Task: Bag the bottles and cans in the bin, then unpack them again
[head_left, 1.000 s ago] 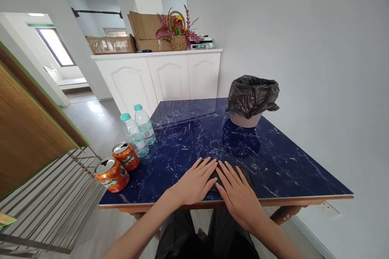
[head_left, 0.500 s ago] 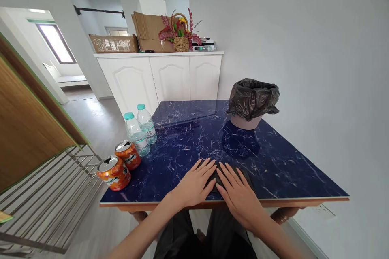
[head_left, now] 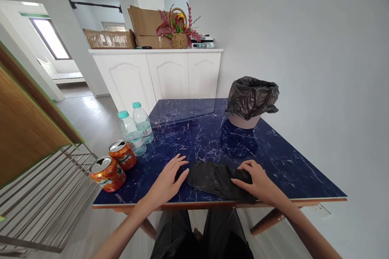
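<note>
A flattened black plastic bag lies along the near edge of the blue marbled table. At its left end is my left hand, open, thumb and fingers apart, the thumb tip just by the bag. My right hand is closed around the bag's right end, with dark plastic showing between thumb and curled fingers. Left of my left hand stand two opened orange Mirinda cans. Behind them are two clear water bottles with teal caps.
At the table's far right stands a small bin lined with a black bag. A metal rack is on the left. A white cabinet at the back carries cardboard boxes and a flower basket. A wall runs along the right.
Both hands lay flat and together on the black bag; now they are apart, left hand to the left, right hand to the right. More of the bag shows between them. The view shifted slightly.
</note>
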Demonstrator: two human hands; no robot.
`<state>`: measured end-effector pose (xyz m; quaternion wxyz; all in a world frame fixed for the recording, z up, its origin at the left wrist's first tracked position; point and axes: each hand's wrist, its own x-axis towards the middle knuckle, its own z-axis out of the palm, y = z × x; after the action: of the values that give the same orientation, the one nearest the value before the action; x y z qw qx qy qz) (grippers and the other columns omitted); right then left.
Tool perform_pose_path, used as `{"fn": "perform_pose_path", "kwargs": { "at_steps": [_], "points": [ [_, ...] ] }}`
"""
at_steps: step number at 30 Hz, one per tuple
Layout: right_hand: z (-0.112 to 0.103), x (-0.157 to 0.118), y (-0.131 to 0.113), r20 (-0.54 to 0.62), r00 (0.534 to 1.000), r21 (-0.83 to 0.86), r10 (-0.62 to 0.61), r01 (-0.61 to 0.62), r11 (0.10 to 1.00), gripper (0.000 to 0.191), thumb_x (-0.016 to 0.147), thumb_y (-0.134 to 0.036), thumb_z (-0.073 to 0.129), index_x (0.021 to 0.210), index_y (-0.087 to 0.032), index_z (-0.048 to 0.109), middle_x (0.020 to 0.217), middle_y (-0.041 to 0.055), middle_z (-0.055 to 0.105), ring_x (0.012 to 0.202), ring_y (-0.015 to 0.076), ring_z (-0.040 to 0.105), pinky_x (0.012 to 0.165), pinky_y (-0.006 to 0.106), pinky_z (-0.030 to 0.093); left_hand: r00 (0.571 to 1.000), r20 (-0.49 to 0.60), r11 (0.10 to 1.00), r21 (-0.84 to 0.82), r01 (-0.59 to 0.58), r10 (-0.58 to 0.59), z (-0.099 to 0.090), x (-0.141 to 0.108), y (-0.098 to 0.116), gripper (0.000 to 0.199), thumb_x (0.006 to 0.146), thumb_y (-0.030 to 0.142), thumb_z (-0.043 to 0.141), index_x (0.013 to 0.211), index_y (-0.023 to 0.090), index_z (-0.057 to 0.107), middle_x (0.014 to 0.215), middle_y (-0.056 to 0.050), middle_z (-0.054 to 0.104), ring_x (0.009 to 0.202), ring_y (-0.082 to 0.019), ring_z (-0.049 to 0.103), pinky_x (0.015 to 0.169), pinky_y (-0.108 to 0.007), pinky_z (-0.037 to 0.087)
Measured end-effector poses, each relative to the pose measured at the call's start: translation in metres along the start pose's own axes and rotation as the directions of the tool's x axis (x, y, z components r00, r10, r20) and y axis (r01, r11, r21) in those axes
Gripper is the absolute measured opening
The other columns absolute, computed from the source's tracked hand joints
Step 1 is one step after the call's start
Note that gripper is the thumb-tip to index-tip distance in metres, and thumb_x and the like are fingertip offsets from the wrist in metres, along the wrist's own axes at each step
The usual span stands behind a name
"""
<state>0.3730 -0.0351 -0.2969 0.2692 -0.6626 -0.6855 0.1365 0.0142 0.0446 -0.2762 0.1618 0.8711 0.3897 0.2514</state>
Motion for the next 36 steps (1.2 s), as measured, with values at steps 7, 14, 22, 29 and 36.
{"fn": "perform_pose_path", "kwargs": {
  "at_steps": [7,14,22,29,36],
  "points": [
    [-0.034,0.003,-0.02,0.155,0.987,0.258,0.033,-0.073,0.964,0.03,0.095,-0.054,0.065,0.108,-0.026,0.065,0.106,0.0044,0.077,0.097,0.0262,0.073,0.082,0.037,0.057,0.999,0.01,0.999,-0.018,0.047,-0.046,-0.003,0.002,0.005,0.036,0.111,0.048,0.049,0.136,0.028,0.068,0.159,-0.007,0.06,0.156,-0.029,0.047,0.125,-0.054,0.046],
    [-0.068,0.046,0.062,-0.013,0.956,0.45,0.294,-0.257,0.855,0.059,0.081,-0.062,0.077,0.123,-0.023,0.066,0.108,0.0112,0.082,0.099,0.0326,0.079,0.082,0.042,0.063,0.999,-0.013,0.999,-0.005,0.032,-0.032,-0.004,0.005,0.004,0.033,0.111,0.046,0.051,0.133,0.029,0.069,0.156,-0.007,0.063,0.152,-0.029,0.053,0.124,-0.055,0.047],
    [-0.101,0.08,0.173,-0.289,0.827,0.26,0.482,-0.417,0.871,0.08,0.077,-0.07,0.072,0.134,-0.013,0.063,0.113,0.0228,0.079,0.098,0.039,0.076,0.083,0.05,0.059,0.997,0.009,0.997,0.03,0.077,-0.078,-0.002,0.007,-0.001,0.033,0.11,0.046,0.053,0.138,0.034,0.066,0.16,-0.003,0.059,0.154,-0.03,0.051,0.124,-0.054,0.049],
    [-0.086,0.064,0.172,-0.409,0.91,-0.176,0.071,-0.155,0.972,0.075,0.098,-0.061,0.056,0.159,-0.016,0.051,0.161,0.0227,0.051,0.148,0.0414,0.048,0.123,0.06,0.036,0.996,-0.006,0.993,0.076,0.085,-0.085,-0.001,0.01,0.0,0.034,0.109,0.046,0.055,0.14,0.036,0.065,0.162,-0.001,0.057,0.152,-0.03,0.053,0.122,-0.053,0.052],
    [-0.031,0.051,0.148,-0.04,0.999,-0.417,-0.019,0.001,0.909,0.074,0.108,-0.073,0.033,0.171,-0.033,0.036,0.181,0.0077,0.02,0.167,0.0397,0.013,0.13,0.071,0.019,0.996,-0.002,0.991,0.103,0.086,-0.086,0.0,0.01,-0.001,0.035,0.109,0.045,0.055,0.143,0.036,0.064,0.163,0.0,0.057,0.152,-0.029,0.053,0.122,-0.051,0.052]
  ]
}}
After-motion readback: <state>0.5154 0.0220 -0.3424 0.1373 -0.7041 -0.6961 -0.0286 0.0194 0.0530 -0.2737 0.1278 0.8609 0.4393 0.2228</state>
